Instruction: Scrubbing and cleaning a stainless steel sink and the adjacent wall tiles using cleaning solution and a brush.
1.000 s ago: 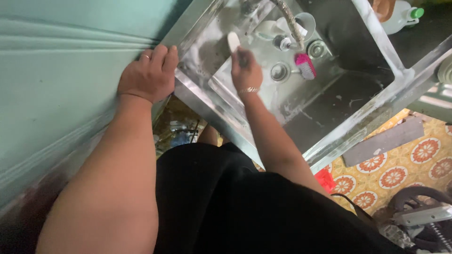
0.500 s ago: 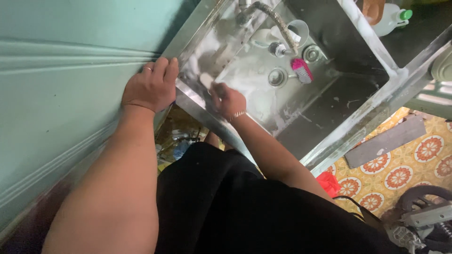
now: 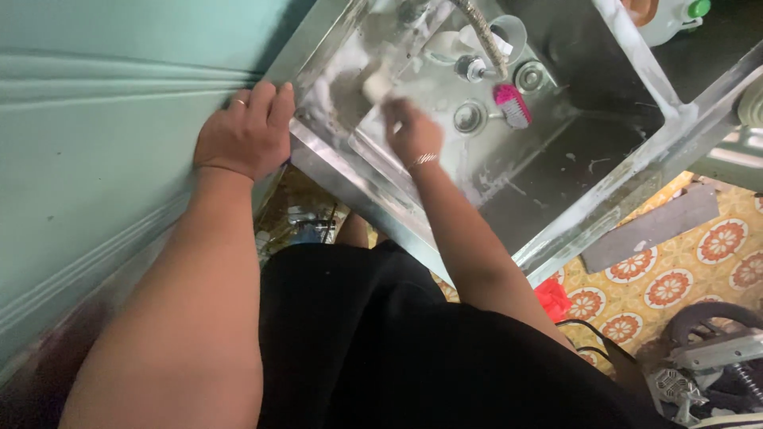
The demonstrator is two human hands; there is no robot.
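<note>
Teal-painted wall (image 3: 95, 143) with moulded ridges, running along one side of a stainless steel sink (image 3: 604, 199), which serves as the landmark for all items listed. Sink: two basins, surfaces wet and streaked with white suds. Left hand (image 3: 242, 135): laid flat, fingers spread and holding nothing, on the sink's corner rim where it meets the wall; a ring on one finger. Right hand (image 3: 413, 131): inside the sink's nearer basin, fingers curled around a pale, whitish scrubbing pad (image 3: 375, 86) pressed against the soapy basin wall; the hand is motion-blurred, so the pad's exact shape cannot be told; a thin bracelet at the wrist. Pink-bristled brush (image 3: 513, 106): lying in the sink, just beside the drain fittings and apart from the right hand. Round metal drain (image 3: 469, 117): in the sink floor, between the right hand and the brush; a second round fitting (image 3: 529, 77) just beyond the brush. Flexible metal hose (image 3: 481, 32): hanging down into the sink above the drains. Pale cup (image 3: 509, 30): lying in the sink's far end, next to the hose. White bottle with green cap (image 3: 675, 17): beyond the sink's far rim, partly cut off. Patterned floor tiles (image 3: 668, 286), orange and cream: below the sink's outer edge. Grey flat board (image 3: 648, 230): on the floor against the sink. Red object (image 3: 552, 298): on the floor under the sink's rim, kind unclear.
</note>
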